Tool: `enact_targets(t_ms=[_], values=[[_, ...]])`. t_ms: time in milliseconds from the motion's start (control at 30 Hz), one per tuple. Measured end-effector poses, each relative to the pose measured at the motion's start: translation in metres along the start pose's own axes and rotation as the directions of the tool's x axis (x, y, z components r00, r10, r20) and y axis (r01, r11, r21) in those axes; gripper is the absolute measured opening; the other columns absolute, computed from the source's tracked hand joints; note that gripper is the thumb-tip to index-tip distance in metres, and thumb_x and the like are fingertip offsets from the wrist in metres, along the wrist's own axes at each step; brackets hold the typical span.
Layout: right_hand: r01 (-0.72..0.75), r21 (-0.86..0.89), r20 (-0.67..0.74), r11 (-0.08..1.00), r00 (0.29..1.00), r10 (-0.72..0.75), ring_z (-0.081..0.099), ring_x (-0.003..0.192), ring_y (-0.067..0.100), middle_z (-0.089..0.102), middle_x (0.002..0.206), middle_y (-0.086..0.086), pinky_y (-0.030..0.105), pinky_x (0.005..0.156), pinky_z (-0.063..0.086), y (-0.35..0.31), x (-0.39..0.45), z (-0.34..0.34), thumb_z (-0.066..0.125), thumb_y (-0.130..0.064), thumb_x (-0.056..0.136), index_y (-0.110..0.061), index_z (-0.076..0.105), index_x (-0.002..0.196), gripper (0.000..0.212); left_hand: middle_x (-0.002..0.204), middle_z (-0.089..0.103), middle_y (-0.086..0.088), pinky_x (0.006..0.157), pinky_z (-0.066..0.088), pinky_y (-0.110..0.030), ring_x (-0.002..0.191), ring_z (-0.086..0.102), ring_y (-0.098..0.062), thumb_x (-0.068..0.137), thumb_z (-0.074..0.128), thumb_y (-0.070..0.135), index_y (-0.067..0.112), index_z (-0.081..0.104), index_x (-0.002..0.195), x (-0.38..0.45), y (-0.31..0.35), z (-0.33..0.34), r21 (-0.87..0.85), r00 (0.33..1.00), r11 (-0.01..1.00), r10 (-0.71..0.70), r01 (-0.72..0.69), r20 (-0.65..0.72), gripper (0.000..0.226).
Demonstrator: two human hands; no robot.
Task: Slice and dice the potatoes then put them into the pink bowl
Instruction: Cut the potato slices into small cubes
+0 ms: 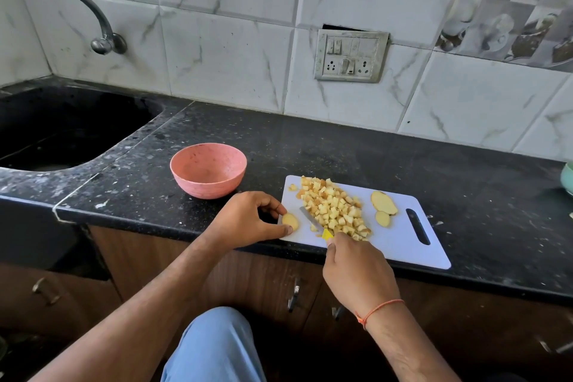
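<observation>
White cutting board [400, 245] on the black counter [341, 146], near its front edge. My left hand [248, 220] pinches a potato slice [290, 221] at the board's left end, thumb and fingertip curled onto it. My right hand [356, 270] grips the knife [313, 222] by its yellow handle, blade flat-ish on the board between slice and the pile of diced potato [333, 209] (a big heap, mid-board). Two more potato slices [384, 211] lie right of the pile, near the board's handle slot. Pink bowl [208, 169] sits on the counter just left of the board, nothing seen inside. Sink [62, 130] far left.
</observation>
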State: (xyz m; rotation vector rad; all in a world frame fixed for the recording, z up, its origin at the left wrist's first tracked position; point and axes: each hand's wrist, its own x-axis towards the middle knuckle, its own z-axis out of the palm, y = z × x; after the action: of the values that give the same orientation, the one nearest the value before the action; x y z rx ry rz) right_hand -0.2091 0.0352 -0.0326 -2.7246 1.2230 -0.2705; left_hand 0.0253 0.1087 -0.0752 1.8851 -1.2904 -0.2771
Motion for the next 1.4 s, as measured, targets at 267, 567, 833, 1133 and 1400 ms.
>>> enact_targets(t_ms=[267, 567, 833, 1133, 1400], values=[[0.054, 0.042, -0.014, 0.998, 0.998, -0.053, 0.052, 0.068, 0.009, 0.056, 0.078, -0.007, 0.024, 0.053, 0.031, -0.016, -0.007, -0.001, 0.034, -0.036, 0.110, -0.024, 0.051, 0.098, 0.024, 0.087, 0.075, 0.023, 0.070, 0.057, -0.023, 0.083, 0.071, -0.002, 0.070, 0.096, 0.052, 0.035, 0.082, 0.097, 0.000, 0.000, 0.002, -0.023, 1.000, 1.000, -0.006, 0.005, -0.017, 0.035], [0.008, -0.016, -0.029, 1.000, 1.000, -0.008, 0.051, 0.070, 0.015, 0.055, 0.079, -0.005, 0.026, 0.053, 0.028, -0.020, -0.008, 0.003, 0.037, -0.032, 0.109, -0.023, 0.049, 0.097, 0.019, 0.085, 0.075, 0.023, 0.071, 0.057, -0.023, 0.081, 0.071, -0.001, 0.070, 0.096, 0.051, 0.035, 0.082, 0.097, 0.001, 0.002, 0.001, -0.020, 1.000, 1.000, -0.019, 0.019, -0.009, 0.034], [0.016, 0.024, -0.042, 1.000, 0.999, -0.015, 0.045, 0.062, 0.007, 0.052, 0.076, -0.008, 0.022, 0.049, 0.023, -0.020, -0.010, -0.004, 0.035, -0.034, 0.110, -0.024, 0.049, 0.098, 0.021, 0.085, 0.076, 0.022, 0.075, 0.061, -0.031, 0.081, 0.072, -0.002, 0.069, 0.096, 0.053, 0.035, 0.082, 0.096, 0.002, 0.003, 0.002, -0.027, 0.999, 0.999, -0.035, 0.035, -0.008, 0.035], [0.021, 0.006, 0.034, 1.000, 0.999, -0.021, 0.045, 0.063, 0.012, 0.051, 0.075, -0.005, 0.024, 0.048, 0.023, -0.028, -0.015, 0.001, 0.036, -0.033, 0.109, -0.022, 0.044, 0.096, 0.018, 0.084, 0.077, 0.021, 0.072, 0.060, -0.026, 0.079, 0.072, -0.004, 0.071, 0.096, 0.048, 0.034, 0.082, 0.097, 0.002, 0.004, 0.001, -0.054, 0.998, 0.997, -0.057, 0.058, 0.024, 0.033], [0.032, 0.014, 0.140, 0.999, 0.990, -0.033, 0.049, 0.074, 0.021, 0.045, 0.078, -0.002, 0.029, 0.055, 0.032, -0.030, -0.002, 0.002, 0.040, -0.027, 0.105, -0.017, 0.051, 0.100, 0.016, 0.083, 0.078, 0.018, 0.074, 0.061, -0.027, 0.078, 0.073, -0.006, 0.069, 0.098, 0.045, 0.033, 0.084, 0.095, 0.007, 0.003, 0.001, -0.074, 0.992, 0.991, -0.106, 0.111, 0.066, 0.032]])
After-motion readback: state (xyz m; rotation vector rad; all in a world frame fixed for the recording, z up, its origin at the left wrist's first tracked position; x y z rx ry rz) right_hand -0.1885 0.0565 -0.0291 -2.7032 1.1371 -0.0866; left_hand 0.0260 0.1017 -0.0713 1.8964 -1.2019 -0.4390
